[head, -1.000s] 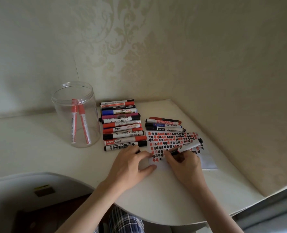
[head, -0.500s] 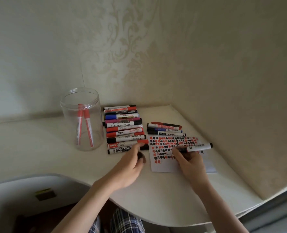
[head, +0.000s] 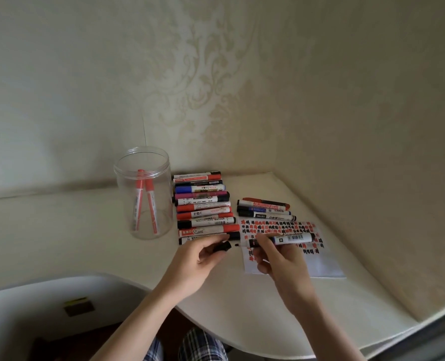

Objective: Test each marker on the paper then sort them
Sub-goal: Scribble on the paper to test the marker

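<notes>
Just below the middle of the frame, a person's 2 hands meet above a cream table (head: 86,230). Fingers and thumb of the right hand (head: 284,259) are curled around a white-barrelled marker (head: 289,240), gripping it near its uncapped end; the barrel lies roughly level and points right, over a sheet of paper (head: 320,264) covered with rows of red and black test marks. The marker's bare tip points left. Facing it, just apart from it, is a black cap (head: 222,247), pinched between the curled fingers and thumb of the left hand (head: 198,264).

Judging by this, the step in hand is recapping a marker that has been tested. The next move calls for lining the cap's mouth up with the tip and pushing the 2 together until the cap seats, then laying the marker with its group.

Above the left hand, in the centre of the frame, a long row of capped markers (head: 203,207) lies side by side. To its right, just above the paper, sits a smaller group of 4 markers (head: 265,209). Left of the long row stands a clear plastic jar (head: 144,194) holding 2 thin red pens (head: 146,201) upright.
</notes>
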Action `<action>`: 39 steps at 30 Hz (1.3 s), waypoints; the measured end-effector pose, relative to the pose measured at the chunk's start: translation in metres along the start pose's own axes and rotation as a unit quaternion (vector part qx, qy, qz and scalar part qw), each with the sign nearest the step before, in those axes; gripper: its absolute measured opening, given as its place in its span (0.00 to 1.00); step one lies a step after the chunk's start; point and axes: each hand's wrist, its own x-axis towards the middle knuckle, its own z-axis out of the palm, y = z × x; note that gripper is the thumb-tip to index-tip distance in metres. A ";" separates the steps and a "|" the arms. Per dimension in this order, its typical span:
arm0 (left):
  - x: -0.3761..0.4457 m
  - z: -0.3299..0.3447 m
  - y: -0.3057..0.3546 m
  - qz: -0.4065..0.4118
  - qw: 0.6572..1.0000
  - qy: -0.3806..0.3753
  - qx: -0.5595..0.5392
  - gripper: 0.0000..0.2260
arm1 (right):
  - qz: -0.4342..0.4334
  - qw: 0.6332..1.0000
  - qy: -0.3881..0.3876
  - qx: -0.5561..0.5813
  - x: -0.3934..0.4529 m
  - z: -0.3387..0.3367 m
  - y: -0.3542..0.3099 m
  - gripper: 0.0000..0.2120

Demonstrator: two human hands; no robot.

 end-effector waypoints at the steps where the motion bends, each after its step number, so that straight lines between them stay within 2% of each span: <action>1: 0.000 -0.001 0.000 -0.003 1.000 0.005 -0.004 0.14 | 0.001 1.000 0.001 0.000 0.000 0.001 0.000 0.07; 4: 0.000 -0.001 0.002 0.007 1.000 0.003 -0.006 0.10 | 0.008 1.000 -0.001 0.001 -0.001 0.005 0.000 0.07; 11: -0.001 0.001 0.010 0.036 0.999 -0.016 -0.012 0.12 | 0.003 1.000 -0.009 -0.024 -0.003 0.014 -0.001 0.07; 16: -0.001 0.002 0.010 0.023 0.998 0.036 -0.040 0.09 | 0.004 1.000 -0.013 -0.013 -0.006 0.016 -0.002 0.06; 22: -0.005 0.006 0.010 0.059 0.994 0.086 -0.025 0.12 | 0.030 0.999 -0.027 0.032 -0.006 0.024 0.000 0.10; 27: 0.000 0.003 0.014 0.091 0.993 0.078 0.013 0.12 | 0.062 0.996 -0.032 0.052 -0.005 0.024 -0.004 0.12; 31: 0.006 0.001 0.013 0.052 0.996 0.068 -0.005 0.10 | 0.074 0.996 -0.037 0.039 -0.001 0.020 -0.010 0.16; 33: 0.010 -0.004 0.006 0.021 0.997 0.081 -0.002 0.08 | 0.046 0.999 0.015 -0.004 0.002 0.014 -0.009 0.20; 35: 0.011 -0.010 0.000 0.007 0.996 0.089 0.020 0.08 | -0.041 0.987 0.115 -0.105 0.005 0.002 -0.003 0.20; 37: 0.011 -0.011 -0.002 -0.001 0.996 0.087 0.027 0.07 | -0.171 0.942 0.160 -0.242 0.008 -0.009 0.005 0.21; 39: 0.011 -0.007 -0.001 -0.008 0.996 0.081 0.019 0.07 | -0.292 0.872 0.121 -0.374 0.012 -0.015 0.013 0.20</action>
